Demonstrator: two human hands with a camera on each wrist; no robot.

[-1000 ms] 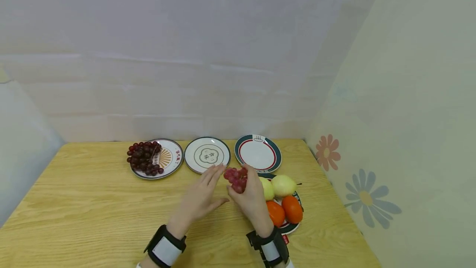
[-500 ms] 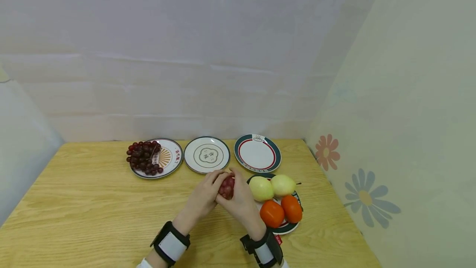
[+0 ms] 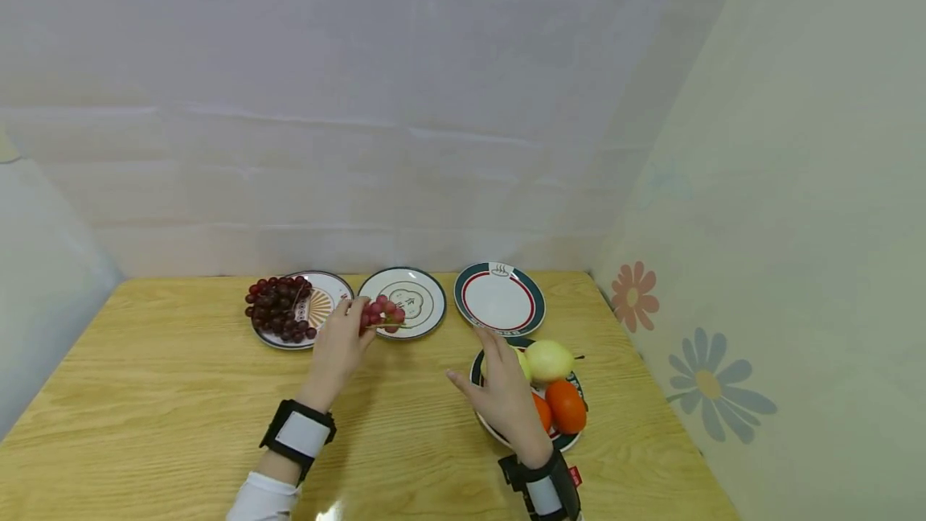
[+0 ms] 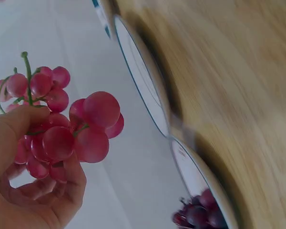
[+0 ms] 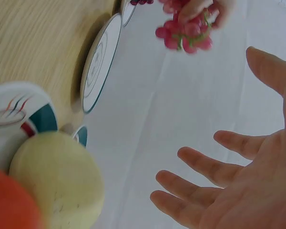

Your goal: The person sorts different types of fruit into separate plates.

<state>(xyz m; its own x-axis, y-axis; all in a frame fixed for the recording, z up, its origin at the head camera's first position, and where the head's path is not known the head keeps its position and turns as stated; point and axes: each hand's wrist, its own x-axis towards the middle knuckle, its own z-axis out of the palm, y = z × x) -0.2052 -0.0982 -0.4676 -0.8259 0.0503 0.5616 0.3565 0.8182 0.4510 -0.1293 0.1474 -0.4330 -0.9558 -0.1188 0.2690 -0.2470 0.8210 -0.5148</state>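
Observation:
A small bunch of pinkish-red grapes (image 3: 383, 313) hangs in my left hand (image 3: 338, 348), in front of the middle white plate (image 3: 432, 308). The left wrist view shows thumb and fingers pinching the grapes (image 4: 57, 143) by the green stem (image 4: 27, 78). My right hand (image 3: 509, 399) is raised beside the fruit plate (image 3: 479, 372), fingers spread and holding nothing. It partly hides a pear and a persimmon there. In the right wrist view a pear (image 5: 57, 183) and an orange-red persimmon (image 5: 12, 202) lie below the spread fingers (image 5: 209, 167).
Dark red grapes (image 3: 275, 308) cover the left part of the left plate (image 3: 334, 288). A green-rimmed plate (image 3: 499, 300) stands at the back right. Another pear (image 3: 548, 360) and persimmon (image 3: 567, 406) sit on the fruit plate. White cloth (image 3: 362, 143) rises behind the table.
Both hands were together around the pink grapes half a second ago. Now the left hand has carried them leftward to the middle plate, while the right hand has let go and moved back right.

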